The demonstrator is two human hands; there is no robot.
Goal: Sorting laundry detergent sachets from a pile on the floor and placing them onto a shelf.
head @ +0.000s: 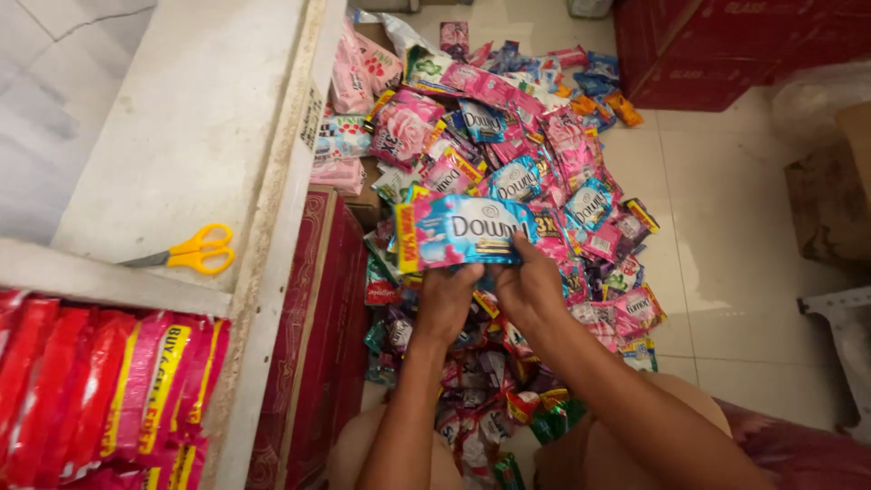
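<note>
Hands meet at the centre of the head view, both raised over a heap of sachets (535, 172) spread on the tiled floor (735, 236); the left hand (446, 301) grips the lower left edge of a blue and pink sachet strip (458, 231), fingers curled together and clamped on the packet; the right hand (528, 283) grips the lower right edge of the same strip, thumb and fingers pinched on it; the strip is held flat, face up, roughly level, above the near part of the heap and just right of a dark red carton (318, 336). Both forearms run from the bottom edge of the frame upward; the person's knees show beneath them, with more sachets lying between the knees.

Heap contents: pink, blue, purple, green and orange packets, overlapping in no order; it reaches from near the knees to the far red cartons (726, 45) at top right. To the left stands a white counter (190, 127); yellow-handled scissors (186, 251) lie on its top, blades closed, well apart from both hands; below the counter edge, red and pink sachet strips (109, 390) are packed side by side in a compartment. A brown box (835, 191) stands at the right edge.
</note>
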